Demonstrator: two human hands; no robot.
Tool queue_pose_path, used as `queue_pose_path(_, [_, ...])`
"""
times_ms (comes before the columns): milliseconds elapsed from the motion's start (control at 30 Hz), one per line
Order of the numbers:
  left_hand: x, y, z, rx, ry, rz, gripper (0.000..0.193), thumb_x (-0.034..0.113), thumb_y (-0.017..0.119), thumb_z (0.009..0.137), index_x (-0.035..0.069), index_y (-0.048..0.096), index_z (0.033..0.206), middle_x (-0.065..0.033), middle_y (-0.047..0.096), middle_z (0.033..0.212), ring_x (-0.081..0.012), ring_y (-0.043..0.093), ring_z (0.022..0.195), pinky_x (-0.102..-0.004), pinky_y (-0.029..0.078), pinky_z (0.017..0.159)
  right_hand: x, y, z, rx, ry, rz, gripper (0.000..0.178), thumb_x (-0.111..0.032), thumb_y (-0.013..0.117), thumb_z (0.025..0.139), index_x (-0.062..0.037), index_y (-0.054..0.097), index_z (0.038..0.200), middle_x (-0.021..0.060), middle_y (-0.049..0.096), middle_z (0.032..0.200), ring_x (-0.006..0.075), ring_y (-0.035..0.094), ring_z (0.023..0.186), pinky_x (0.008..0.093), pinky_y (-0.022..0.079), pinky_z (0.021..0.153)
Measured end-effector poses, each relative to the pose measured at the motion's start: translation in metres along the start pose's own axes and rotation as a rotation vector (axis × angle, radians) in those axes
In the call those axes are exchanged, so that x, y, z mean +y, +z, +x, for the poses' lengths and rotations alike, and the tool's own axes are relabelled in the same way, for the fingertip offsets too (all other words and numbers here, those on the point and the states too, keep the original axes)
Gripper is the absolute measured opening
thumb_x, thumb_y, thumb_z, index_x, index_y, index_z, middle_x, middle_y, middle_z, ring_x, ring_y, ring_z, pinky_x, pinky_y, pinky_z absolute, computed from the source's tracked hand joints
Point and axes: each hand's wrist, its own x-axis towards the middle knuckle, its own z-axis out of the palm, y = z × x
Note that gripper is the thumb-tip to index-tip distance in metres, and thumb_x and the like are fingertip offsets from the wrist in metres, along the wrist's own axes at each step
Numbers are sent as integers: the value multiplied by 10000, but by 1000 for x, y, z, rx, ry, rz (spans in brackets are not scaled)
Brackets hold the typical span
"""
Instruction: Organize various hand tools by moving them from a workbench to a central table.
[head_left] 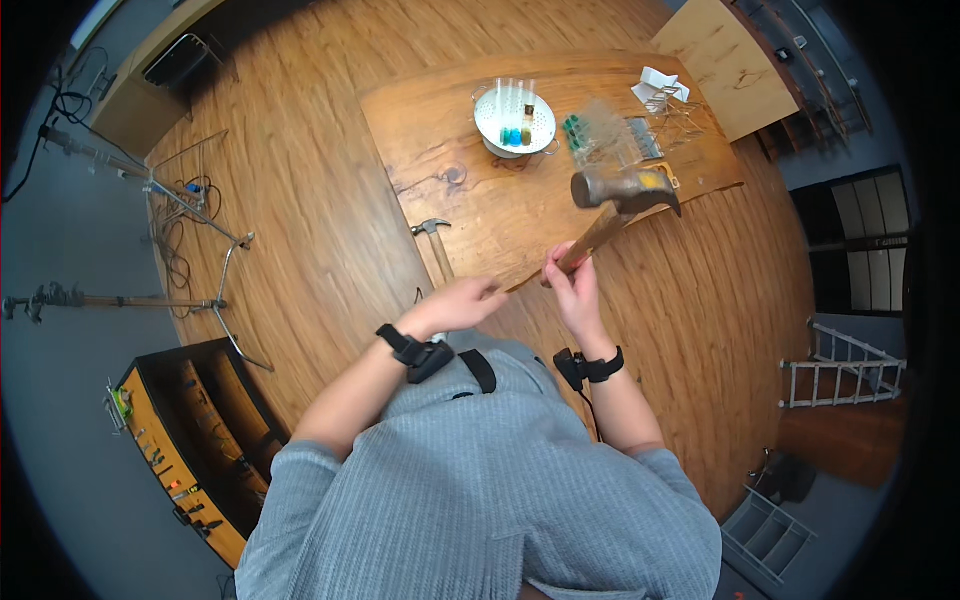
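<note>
My right hand (576, 285) is closed around the lower wooden handle of a claw hammer (600, 238). The hammer is raised above the table's near edge, its dark metal head (625, 188) upward and its claw toward the right. My left hand (458, 306) holds nothing that I can see; its fingers reach loosely toward the hammer handle's lower end, a short gap away. Just beyond the left hand, a second, smaller claw hammer (436, 248) lies on the wooden table (430, 180), its lower handle hidden behind that hand.
A white colander (546, 130) with clear tubes of coloured contents stands farther back. Right of it lie clear plastic packaging (605, 130), a wire rack (672, 120) and white paper (660, 84). A tool cabinet (190, 450) and metal stands (225, 290) are left; a ladder (842, 375) is right.
</note>
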Motion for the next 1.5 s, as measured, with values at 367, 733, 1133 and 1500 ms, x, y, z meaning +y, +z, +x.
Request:
queue_pose_path(367, [-221,44,-155,586,-833,214,354,283,547,897,-14,618,1074,-281,651,1069,-431,624,1006,-479,509,842,151,-19,60,50,237,-645,223,-196,637,849,2,614,950,106,588,668,202,592,631,338,479,620])
queue_pose_path(733, [-283,274,-300,492,-1438,-296,481,355,537,874,4,659,1180,-250,634,1219,-372,582,1196,-433,448,1014,296,0,73,-139,548,-941,381,-340,610,814,24,675,904,278,672,814,416,678,846,472,505,768])
queue_pose_path(1133, [-208,315,-255,455,-1255,-855,462,329,468,933,-23,661,1161,-172,697,1077,-280,646,911,-399,489,775,290,12,92,-154,593,-971,369,-326,624,818,1,651,988,270,680,946,424,655,959,480,499,852])
queue_pose_path(1500, [-262,342,-241,649,-1190,-1115,367,242,495,933,-7,617,1174,-91,658,972,-224,607,852,-358,480,720,263,9,102,-580,501,-1355,544,-488,591,848,-12,636,1109,247,681,1070,381,665,1013,465,527,880])
